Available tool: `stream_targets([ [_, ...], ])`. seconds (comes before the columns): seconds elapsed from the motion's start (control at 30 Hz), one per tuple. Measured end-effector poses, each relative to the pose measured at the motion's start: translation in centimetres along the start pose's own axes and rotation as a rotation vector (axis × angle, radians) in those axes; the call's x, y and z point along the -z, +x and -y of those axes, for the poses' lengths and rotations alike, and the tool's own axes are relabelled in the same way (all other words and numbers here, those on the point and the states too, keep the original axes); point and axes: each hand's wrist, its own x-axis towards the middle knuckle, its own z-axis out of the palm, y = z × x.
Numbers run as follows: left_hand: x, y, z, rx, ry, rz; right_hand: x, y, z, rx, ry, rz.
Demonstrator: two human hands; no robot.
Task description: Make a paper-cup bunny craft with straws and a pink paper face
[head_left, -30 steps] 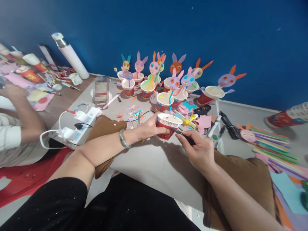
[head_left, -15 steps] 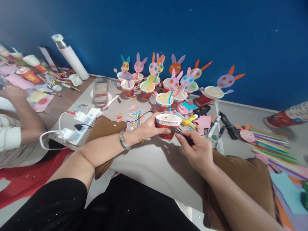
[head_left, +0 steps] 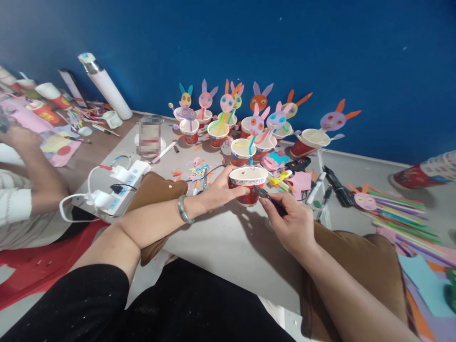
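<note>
My left hand is wrapped round a red and white paper cup, holding it upright just over the table with its mouth facing me and up. My right hand grips a dark utility knife. Its tip points left and meets the cup's side below the white rim band; how far it has gone in, I cannot tell. Behind the held cup stand several finished paper cups with rabbit faces, among them one with a purple face and pink ears.
A white power strip with plugs lies at left, beside a brown cushion. Paper scraps and markers litter the table. Coloured straws lie at right. Another person's arm reaches in at far left.
The cup has turned or tilted slightly in my left hand, its mouth showing a little wider. The knife tip stays at the cup's side. The view has shifted slightly.
</note>
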Motion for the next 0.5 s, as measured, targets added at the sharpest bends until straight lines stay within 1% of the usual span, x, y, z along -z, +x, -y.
stream_targets([
  [0.17, 0.24, -0.07, -0.11, -0.039, -0.027, 0.005, 0.01, 0.09, -0.07, -0.015, -0.004, -0.009],
  [0.33, 0.47, -0.06, 0.04, -0.076, 0.05, -0.032, 0.04, 0.02, -0.17, -0.001, -0.035, -0.034],
  [0.5, 0.53, -0.05, 0.04, -0.093, 0.056, -0.027, 0.08, -0.05, -0.25, 0.005, -0.066, -0.051],
])
